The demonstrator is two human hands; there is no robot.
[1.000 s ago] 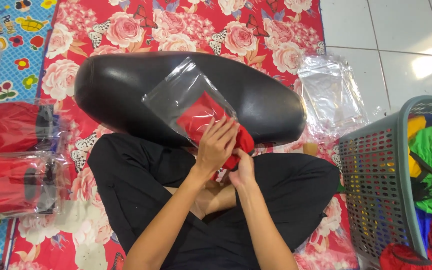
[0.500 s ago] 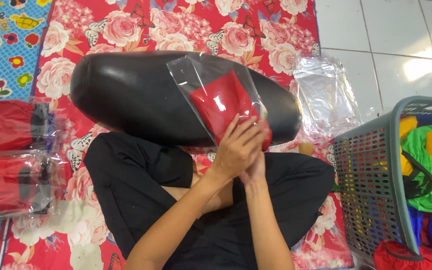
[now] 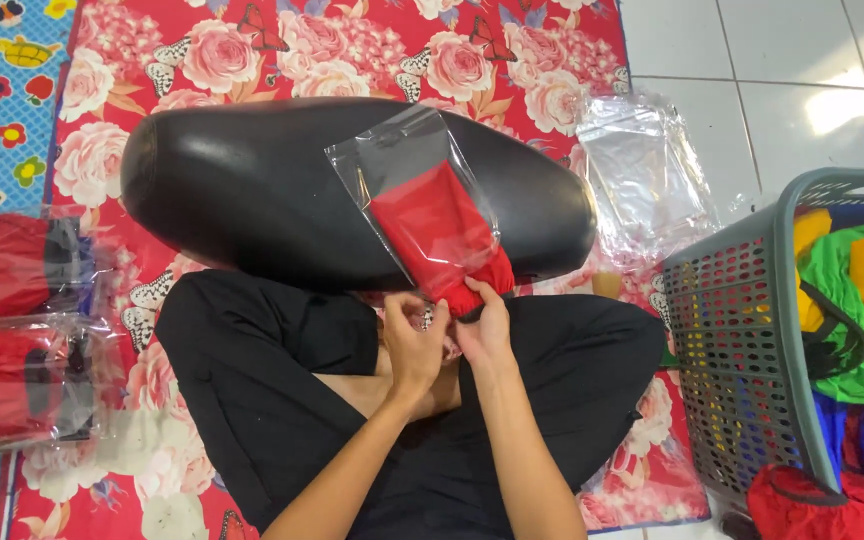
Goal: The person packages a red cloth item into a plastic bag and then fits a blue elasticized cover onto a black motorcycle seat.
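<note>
Both hands, left (image 3: 414,343) and right (image 3: 484,328), pinched the near end of a red cloth (image 3: 442,240) half inside a clear bag (image 3: 392,160) on the black cushion (image 3: 242,190)

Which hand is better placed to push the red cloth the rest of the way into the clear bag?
Right hand, probably: it grips the red cloth at the clear bag mouth. Left hand sits lower.

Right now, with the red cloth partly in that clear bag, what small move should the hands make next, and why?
Probably push the red cloth a little deeper into the clear bag. Its lower end bulges out of the bag's mouth at the edge of the black cushion, where the right hand and left hand grip it, so the bag cannot close yet.
</note>
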